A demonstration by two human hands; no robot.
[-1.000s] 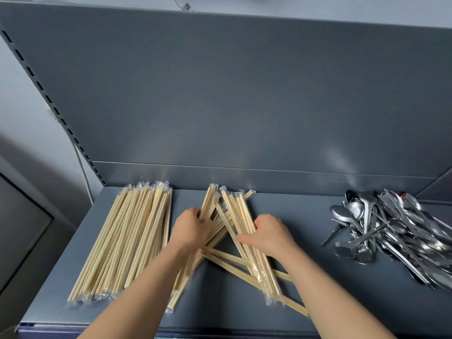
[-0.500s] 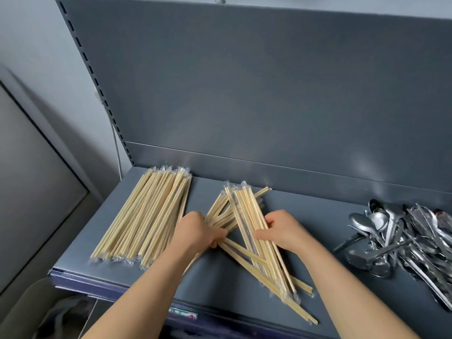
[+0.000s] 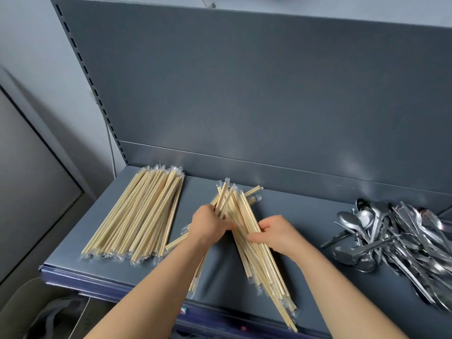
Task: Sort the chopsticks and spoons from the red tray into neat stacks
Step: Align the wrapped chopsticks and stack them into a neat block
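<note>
- This looks like a shop or its stockroom rather than a home.
- A grey metal display shelf (image 3: 305, 231) stands against a flat steel back panel (image 3: 269, 94), as in retail gondola units.
- A slotted upright (image 3: 86, 70) runs up the panel's left edge.
- The goods are in bulk: dozens of wrapped disposable chopsticks (image 3: 137, 216) and a heap of metal spoons (image 3: 403, 238).

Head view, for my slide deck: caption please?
Left hand and right hand hold loose chopsticks between neat stack and spoons.

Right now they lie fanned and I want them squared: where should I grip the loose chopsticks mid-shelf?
Round their middle, from above, gripping across the loose chopsticks: long, thin and splayed at both ends, they likely gather best there.
</note>
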